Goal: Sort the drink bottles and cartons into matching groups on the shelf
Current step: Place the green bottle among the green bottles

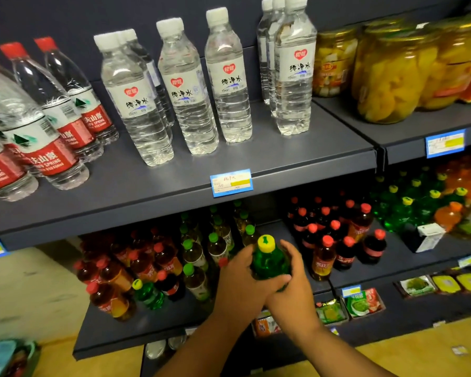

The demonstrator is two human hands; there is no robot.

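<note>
2 grips meet on 1 green bottle (269,263). From my remote seat I read both as holding it: the left grip (239,278) wraps its fingers round the bottle's left side with the thumb across the front. The right grip (291,289) curls round the right side, and the 2 touch below the bottle. It is upright with its yellow cap on top, at the front of the middle shelf (147,322). It sits between the green-capped tea bottles (196,254) on its left and the red-capped dark bottles (346,248) on its right. I cannot tell whether its base rests on the shelf. 1 more green bottle with a yellow cap (147,293) stands well to the left among amber red-capped bottles. A whole cluster of the same kind (408,210) stands far right, beside an orange bottle (449,214) and a white carton (430,236). On the top shelf (283,159) I see white-capped water bottles (185,85), red-capped water bottles (52,104) to their left, and jars of yellow fruit (386,74) to the right.
</note>
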